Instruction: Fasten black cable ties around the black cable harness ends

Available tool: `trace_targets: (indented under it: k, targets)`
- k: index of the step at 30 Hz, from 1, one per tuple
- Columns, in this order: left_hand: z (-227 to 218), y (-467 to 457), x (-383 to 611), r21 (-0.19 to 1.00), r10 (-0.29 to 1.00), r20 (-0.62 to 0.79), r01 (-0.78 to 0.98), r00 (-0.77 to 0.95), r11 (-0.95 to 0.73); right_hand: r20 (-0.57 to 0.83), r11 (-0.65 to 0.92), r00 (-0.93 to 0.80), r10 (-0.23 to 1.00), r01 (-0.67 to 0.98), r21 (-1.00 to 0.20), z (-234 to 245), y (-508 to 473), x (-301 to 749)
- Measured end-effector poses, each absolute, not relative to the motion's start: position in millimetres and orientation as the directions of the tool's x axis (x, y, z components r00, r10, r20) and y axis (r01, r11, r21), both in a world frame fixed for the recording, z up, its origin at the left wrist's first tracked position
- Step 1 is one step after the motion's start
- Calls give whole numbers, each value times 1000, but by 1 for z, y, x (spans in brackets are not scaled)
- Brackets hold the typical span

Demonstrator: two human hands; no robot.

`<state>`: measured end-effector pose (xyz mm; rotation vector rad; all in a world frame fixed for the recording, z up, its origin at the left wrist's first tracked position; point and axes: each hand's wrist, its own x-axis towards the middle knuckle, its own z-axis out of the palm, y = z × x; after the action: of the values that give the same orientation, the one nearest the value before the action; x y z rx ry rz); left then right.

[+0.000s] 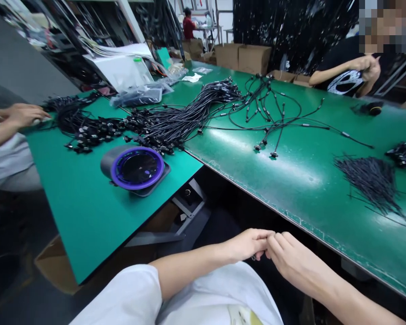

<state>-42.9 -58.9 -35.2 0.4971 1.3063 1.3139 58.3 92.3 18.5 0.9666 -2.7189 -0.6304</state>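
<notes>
Meeting fingertip to fingertip below the near edge of the green tabletop (291, 180), left hand (248, 243) and right hand (291, 259), both curled nearly closed around something small and dark at (253, 257), too tiny to identify; hovering over the lap, clear of the tabletop surface. Lying well apart from both hands: big bundle of black cables (176, 119) in the middle of the tabletop, loose cables (274, 113) spread beside it, pile of thin black ties (372, 180) to the right. Resting on a lower green board, round purple-ringed device (137, 168). Reaching into the cable heap at far left, a co-worker's hand (23, 113); at far right, another person's arm (345, 72) bent across a black shirt
</notes>
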Motion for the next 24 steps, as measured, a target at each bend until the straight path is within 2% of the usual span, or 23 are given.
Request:
trace_targets:
  k: [3, 6, 9, 12, 14, 15, 16, 18, 19, 20, 21, 22, 24]
  targets:
    - [-38, -55, -37, 865, 845, -458, -358, -274, 353, -16, 660, -767, -641, -562, 500, 20, 89, 55]
    - [-25, -48, -41, 877, 853, -430, -363, -297, 316, -5, 674, -832, -554, -452, 585, 27, 89, 48]
    - [1, -42, -51, 894, 877, -339, -408, -341, 187, 141, 727, -887, -439, -259, 635, 36, 90, 41]
    - [24, -44, -57, 905, 847, -358, -371, -394, 210, 338, 823, -879, -337, -101, 559, 45, 89, 39]
    - [32, -49, -54, 960, 847, -276, -170, -455, 222, 464, 911, -853, -239, -32, 410, 47, 86, 42]
    - [33, -51, -51, 982, 860, -173, -15, -480, 189, 530, 957, -832, -164, -3, 291, 47, 84, 45]
    - [34, -53, -47, 980, 870, -44, 149, -490, 134, 590, 992, -805, -64, 14, 127, 45, 80, 48]
    - [33, -54, -42, 917, 864, 185, 399, -469, 20, 633, 945, -740, 228, 11, -327, 36, 72, 56]
    - [33, -53, -40, 883, 851, 262, 468, -456, -21, 580, 822, -711, 398, -4, -569, 29, 67, 60]
    - [34, -51, -40, 860, 838, 317, 507, -444, -57, 471, 632, -692, 547, -28, -774, 22, 62, 65]
    - [35, -48, -40, 849, 830, 353, 520, -432, -90, 324, 403, -690, 648, -50, -914, 14, 58, 69]
    - [36, -47, -42, 846, 828, 373, 520, -418, -118, 169, 177, -704, 690, -63, -982, 7, 55, 73]
    - [41, -46, -44, 832, 838, 413, 522, -357, -188, -59, -145, -772, 633, -43, -989, -4, 54, 82]
